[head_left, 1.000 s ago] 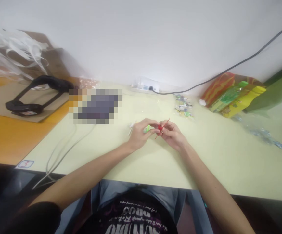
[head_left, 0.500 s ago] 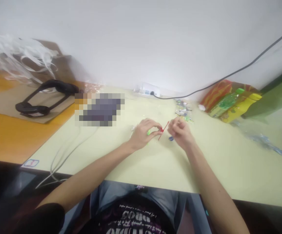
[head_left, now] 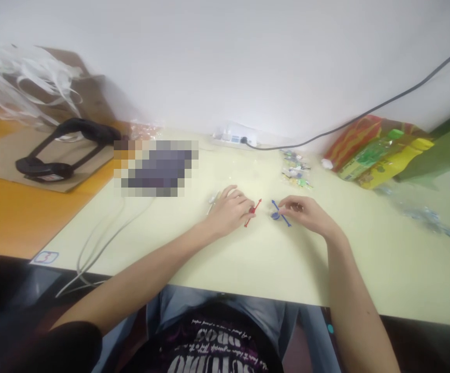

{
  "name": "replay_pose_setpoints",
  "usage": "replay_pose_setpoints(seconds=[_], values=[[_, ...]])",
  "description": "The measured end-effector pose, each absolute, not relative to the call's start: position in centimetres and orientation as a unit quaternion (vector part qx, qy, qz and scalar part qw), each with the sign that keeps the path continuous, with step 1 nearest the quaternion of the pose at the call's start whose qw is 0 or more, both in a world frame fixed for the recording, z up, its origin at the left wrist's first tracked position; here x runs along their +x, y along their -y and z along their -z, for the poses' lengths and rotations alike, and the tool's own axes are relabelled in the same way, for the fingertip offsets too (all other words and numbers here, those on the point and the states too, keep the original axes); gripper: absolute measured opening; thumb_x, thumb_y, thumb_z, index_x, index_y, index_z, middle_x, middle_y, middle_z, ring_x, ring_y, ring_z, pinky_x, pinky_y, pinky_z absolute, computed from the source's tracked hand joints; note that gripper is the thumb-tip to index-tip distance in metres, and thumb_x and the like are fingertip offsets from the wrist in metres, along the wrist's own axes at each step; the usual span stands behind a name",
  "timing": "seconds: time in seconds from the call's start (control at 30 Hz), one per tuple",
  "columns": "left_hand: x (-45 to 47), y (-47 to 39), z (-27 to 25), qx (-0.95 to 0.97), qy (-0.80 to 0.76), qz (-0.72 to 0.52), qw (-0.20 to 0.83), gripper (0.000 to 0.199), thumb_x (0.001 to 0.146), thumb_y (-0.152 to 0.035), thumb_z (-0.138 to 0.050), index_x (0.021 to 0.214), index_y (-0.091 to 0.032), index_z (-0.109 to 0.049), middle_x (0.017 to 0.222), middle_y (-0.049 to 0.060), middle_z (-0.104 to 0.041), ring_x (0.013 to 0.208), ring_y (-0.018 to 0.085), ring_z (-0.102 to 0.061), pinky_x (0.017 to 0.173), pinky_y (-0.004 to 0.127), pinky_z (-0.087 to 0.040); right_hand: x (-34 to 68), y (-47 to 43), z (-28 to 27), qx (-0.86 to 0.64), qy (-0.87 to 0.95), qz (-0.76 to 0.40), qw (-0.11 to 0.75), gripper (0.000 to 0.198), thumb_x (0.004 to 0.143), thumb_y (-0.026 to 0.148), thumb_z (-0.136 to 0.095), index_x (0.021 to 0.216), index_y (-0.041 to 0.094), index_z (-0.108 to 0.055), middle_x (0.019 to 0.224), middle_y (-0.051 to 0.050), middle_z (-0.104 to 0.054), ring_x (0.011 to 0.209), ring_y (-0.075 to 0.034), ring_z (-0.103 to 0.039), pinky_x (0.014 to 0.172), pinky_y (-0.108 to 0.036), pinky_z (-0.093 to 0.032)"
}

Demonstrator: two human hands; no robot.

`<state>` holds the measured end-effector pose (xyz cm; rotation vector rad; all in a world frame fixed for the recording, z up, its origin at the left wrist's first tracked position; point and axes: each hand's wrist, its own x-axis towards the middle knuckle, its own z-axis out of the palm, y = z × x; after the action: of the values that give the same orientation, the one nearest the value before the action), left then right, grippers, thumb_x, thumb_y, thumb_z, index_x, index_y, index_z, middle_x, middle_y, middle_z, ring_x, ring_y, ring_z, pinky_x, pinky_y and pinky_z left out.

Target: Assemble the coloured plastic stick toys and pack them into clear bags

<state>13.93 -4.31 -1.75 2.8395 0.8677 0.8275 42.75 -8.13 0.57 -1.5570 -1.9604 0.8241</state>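
A person seated at the near edge of a pale table point(head_left: 248, 269) works with a small piece in each hand, near the middle of the tabletop. The left hand point(head_left: 229, 211) pinches a red piece point(head_left: 252, 210) between thumb and finger, its pointed rod slanting out on both sides. Just beside it, the right hand point(head_left: 310, 213) has thumb and forefinger closed on a blue piece point(head_left: 275, 215) with a similar rod and a rounded middle. The two pieces are apart, and whether the blue one also rests on the table cannot be told.

The work looks to be midway: each piece appears to have its rod in place, yet both are in the fingers and neither has been let go. Blur hides whether the parts are fixed, or how much fitting is left. A white item point(head_left: 211, 199) lies partly behind the left hand, while small packets point(head_left: 297, 168) sit towards the far edge, touched by neither hand
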Motion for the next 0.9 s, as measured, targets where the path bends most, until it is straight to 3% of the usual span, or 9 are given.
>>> replay_pose_setpoints(seconds=[0.17,0.3,0.47,0.67,0.9], values=[[13.9,3.9,2.3,0.917,-0.299,-0.261,0.039,0.015,0.093,-0.031,-0.077,0.1,-0.019,-0.072,0.098,0.005,-0.076,0.103,0.025,-0.066,0.12,0.055,-0.031,43.0,8.3,-0.7,-0.571,0.72,-0.325,0.221,0.031,0.089,0.046,-0.067,0.1,0.019,-0.078,0.078,-0.005,-0.068,0.068,-0.018,-0.056,0.063,-0.031,-0.043],[13.6,3.8,2.5,0.917,-0.294,-0.264,0.049,0.013,0.093,-0.029,-0.076,0.1,-0.02,-0.072,0.099,0.005,-0.076,0.105,0.026,-0.065,0.121,0.056,-0.029,42.8,8.6,-0.8,-0.566,0.707,-0.371,0.205,0.04,0.084,0.048,-0.074,0.109,0.017,-0.077,0.069,0.0,-0.06,0.061,-0.015,-0.051,0.058,-0.028,-0.039],[13.2,3.6,2.1,0.913,-0.286,-0.281,0.072,0.02,0.091,-0.034,-0.079,0.105,-0.021,-0.073,0.102,0.006,-0.076,0.107,0.027,-0.066,0.123,0.059,-0.027,42.4,8.3,-0.2,-0.578,0.71,-0.359,0.18,0.04,0.077,0.049,-0.081,0.104,0.019,-0.079,0.066,0.004,-0.05,0.059,-0.013,-0.044,0.057,-0.028,-0.034],[13.8,4.2,1.6,0.92,-0.207,-0.328,0.064,0.029,0.097,-0.034,-0.072,0.123,-0.023,-0.07,0.113,0.007,-0.075,0.111,0.024,-0.066,0.119,0.053,-0.038,41.0,8.6,-0.8,-0.568,0.713,-0.356,0.204,0.036,0.084,0.051,-0.076,0.099,0.019,-0.08,0.066,0.003,-0.049,0.06,-0.013,-0.042,0.058,-0.029,-0.033],[14.9,5.4,1.7,0.917,-0.139,-0.366,0.078,0.01,0.102,-0.028,-0.065,0.102,-0.027,-0.075,0.099,0.001,-0.078,0.099,0.019,-0.068,0.113,0.047,-0.044,38.9,9.3,-1.7,-0.484,0.696,-0.47,0.246,0.041,0.077,0.058,-0.083,0.092,0.02,-0.078,0.064,0.003,-0.049,0.06,-0.013,-0.041,0.056,-0.028,-0.034]])
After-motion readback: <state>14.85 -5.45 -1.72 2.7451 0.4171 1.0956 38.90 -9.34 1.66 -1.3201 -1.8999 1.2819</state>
